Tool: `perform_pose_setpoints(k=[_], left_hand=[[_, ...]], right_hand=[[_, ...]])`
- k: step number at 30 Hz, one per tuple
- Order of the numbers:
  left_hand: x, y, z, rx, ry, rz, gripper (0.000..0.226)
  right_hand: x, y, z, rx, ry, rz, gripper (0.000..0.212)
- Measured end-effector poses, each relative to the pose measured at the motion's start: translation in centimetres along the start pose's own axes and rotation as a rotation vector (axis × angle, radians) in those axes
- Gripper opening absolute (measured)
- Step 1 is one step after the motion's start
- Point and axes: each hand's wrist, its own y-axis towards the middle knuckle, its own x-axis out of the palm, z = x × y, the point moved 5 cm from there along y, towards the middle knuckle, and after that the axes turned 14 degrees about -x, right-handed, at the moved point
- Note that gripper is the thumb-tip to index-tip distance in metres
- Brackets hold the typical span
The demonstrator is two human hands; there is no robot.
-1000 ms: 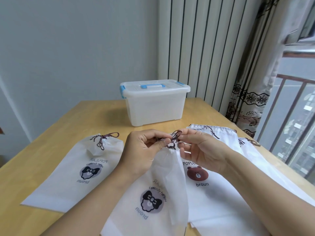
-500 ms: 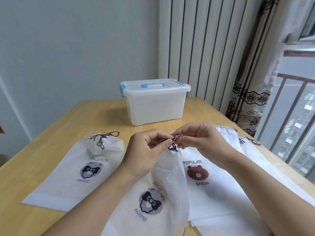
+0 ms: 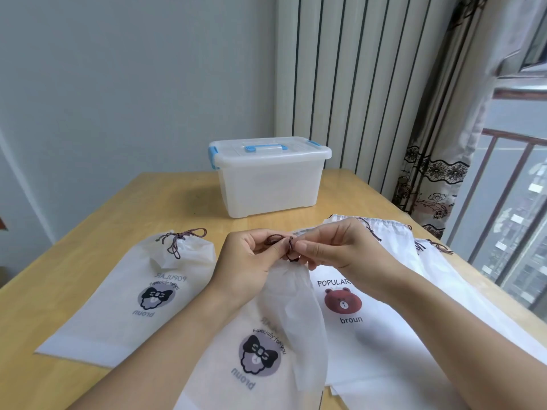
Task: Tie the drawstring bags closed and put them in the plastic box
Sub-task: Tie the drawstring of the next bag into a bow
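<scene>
Both my left hand (image 3: pixel 248 258) and right hand (image 3: pixel 334 247) pinch the drawstring (image 3: pixel 291 247) before the plastic box (image 3: pixel 269 184); I'd cinch snugly, evenly.

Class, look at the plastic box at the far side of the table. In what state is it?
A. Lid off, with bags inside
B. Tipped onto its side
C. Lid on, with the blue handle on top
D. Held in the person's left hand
C. The plastic box stands upright on the table with its lid on and the blue handle on top; neither hand touches it.
</scene>
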Motion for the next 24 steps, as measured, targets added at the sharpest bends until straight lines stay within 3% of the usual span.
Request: perform_pose_setpoints(k=[3,9,12,17,20,24], left_hand=[[0.0,-0.1,-0.2,0.004,0.045,0.034,0.014],[0.2,-0.3,0.5,0.051,0.075,0.029,0.013],[0.1,-0.4,0.8,0.070,0.067,0.012,0.012],[-0.1,-0.4,0.9,0.070,0.058,-0.007,0.011],[-0.4,-0.4,1.3,0.119,0.180,0.009,0.013],[-0.4,-0.5,1.4,0.153,0.280,0.035,0.017]], right_hand=[[-0.1,-0.1,0.4,0.017,-0.032,0.065,0.006],[-0.2,-0.1,0.8,0.064,-0.019,0.161,0.024],[-0.1,-0.2,0.7,0.084,-0.057,0.101,0.034],[-0.2,-0.1,0.3,0.009,-0.143,0.097,0.018],[-0.2,-0.1,0.2,-0.011,-0.157,0.064,0.011],[-0.1,-0.1,-0.5,-0.095,-0.429,-0.010,0.013]])
